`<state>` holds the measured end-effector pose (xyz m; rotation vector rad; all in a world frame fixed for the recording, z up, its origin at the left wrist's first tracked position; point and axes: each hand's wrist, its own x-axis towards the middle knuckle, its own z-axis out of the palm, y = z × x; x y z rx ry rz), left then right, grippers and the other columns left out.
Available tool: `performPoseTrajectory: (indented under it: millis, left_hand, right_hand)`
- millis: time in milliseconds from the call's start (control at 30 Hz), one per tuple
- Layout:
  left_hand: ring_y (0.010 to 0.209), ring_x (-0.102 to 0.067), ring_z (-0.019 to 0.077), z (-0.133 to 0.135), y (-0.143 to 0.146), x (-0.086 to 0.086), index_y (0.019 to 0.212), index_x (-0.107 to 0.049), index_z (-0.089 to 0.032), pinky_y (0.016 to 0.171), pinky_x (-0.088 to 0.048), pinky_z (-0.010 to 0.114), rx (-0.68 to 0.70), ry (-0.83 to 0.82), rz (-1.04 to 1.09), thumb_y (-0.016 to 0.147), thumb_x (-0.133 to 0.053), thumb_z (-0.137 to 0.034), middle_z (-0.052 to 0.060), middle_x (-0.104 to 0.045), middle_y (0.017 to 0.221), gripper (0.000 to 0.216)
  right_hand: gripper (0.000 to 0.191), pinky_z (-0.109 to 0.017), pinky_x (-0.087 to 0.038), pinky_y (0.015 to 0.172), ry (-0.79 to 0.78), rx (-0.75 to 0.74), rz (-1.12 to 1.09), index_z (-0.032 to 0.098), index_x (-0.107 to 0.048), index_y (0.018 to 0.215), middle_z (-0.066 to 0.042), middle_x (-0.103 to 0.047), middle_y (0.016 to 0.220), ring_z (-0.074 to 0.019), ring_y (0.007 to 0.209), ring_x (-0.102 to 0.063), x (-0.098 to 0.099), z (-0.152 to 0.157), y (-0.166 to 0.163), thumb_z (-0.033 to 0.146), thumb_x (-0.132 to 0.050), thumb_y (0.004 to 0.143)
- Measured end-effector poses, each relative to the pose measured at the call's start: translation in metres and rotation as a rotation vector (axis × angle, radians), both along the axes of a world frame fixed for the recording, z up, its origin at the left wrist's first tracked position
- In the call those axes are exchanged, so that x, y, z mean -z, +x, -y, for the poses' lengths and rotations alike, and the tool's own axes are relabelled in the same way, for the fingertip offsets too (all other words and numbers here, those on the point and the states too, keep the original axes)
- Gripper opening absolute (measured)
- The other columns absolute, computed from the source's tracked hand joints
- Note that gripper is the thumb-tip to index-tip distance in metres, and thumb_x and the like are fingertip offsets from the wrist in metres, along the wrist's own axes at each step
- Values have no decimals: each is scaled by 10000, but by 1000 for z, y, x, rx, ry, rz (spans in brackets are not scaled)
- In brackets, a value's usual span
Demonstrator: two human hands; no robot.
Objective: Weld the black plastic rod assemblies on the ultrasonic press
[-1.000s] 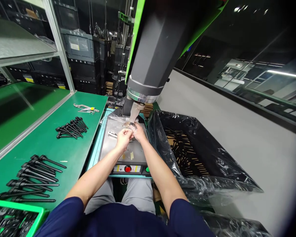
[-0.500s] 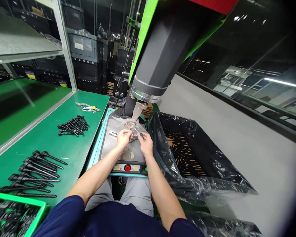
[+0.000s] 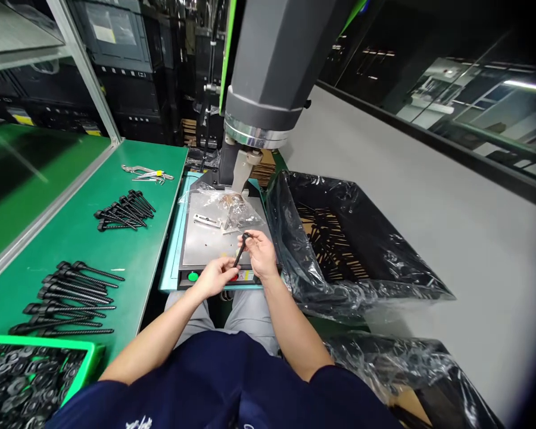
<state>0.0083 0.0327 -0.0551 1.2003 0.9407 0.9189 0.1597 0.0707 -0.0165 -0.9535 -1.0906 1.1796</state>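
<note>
A long black bolt-like rod (image 3: 240,252) with a wide head is held slantwise in front of the metal plate. My right hand (image 3: 261,255) is closed around its head end. My left hand (image 3: 215,276) has its fingertips pinched at the rod's lower tip. Behind the hands, clear plastic film (image 3: 243,215) covers a small fixture on the machine's metal plate (image 3: 201,247). A pale metal horn (image 3: 241,173) points down onto that fixture from the grey machine head (image 3: 263,113).
Similar rods lie in piles (image 3: 125,211) on the green table (image 3: 138,262), near some pliers (image 3: 143,171). A green bin (image 3: 92,357) of black round parts is at lower left. Right of the machine, a plastic-lined box (image 3: 384,262) holds more rods. A green button (image 3: 192,276) sits on the machine's front.
Both hands have drawn back from the film-covered fixture toward my body. The black rod now shows clearly between them. The camera view has shifted, and the left button has come into sight.
</note>
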Motion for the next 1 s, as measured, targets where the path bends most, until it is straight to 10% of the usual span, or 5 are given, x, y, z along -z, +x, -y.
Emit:
performPoseTrajectory:
  millis: [433, 633, 833, 1000]
  left_hand:
    - [813, -618, 234, 12, -27, 1, 794, -705, -202, 808, -494, 344, -399, 111, -107, 752, -700, -357, 39, -659, 736, 161]
    - [732, -605, 190, 35, -42, 10, 819, -703, -173, 720, -498, 306, -620, 94, -105, 789, -652, -342, 34, -670, 738, 179]
    - [784, -664, 198, 89, -62, 34, 970, -716, -173, 767, -529, 339, -718, 5, -159, 768, -630, -238, 80, -743, 944, 229]
    - [859, -699, 236, 148, -85, 28, 942, -734, -195, 806, -544, 374, -716, -53, -254, 806, -624, -281, 95, -757, 953, 195]
  right_hand:
    - [377, -386, -521, 940, 210, -280, 302, 233, -714, 1143, -65, -711, 1137, -239, 1014, -664, -1, 18, -47, 368, -756, 794]
    - [200, -346, -491, 869, 294, -508, 612, 232, -754, 910, -51, -718, 965, -230, 939, -645, 12, 5, -75, 346, -591, 883]
    - [317, -260, -307, 535, 264, -849, 880, 198, -568, 567, 34, -477, 523, -139, 536, -445, 25, -11, -164, 335, -557, 852]
    - [319, -261, -255, 559, 467, -969, 1049, 191, -551, 552, 35, -474, 528, -129, 567, -424, 25, 15, -268, 293, -632, 844]
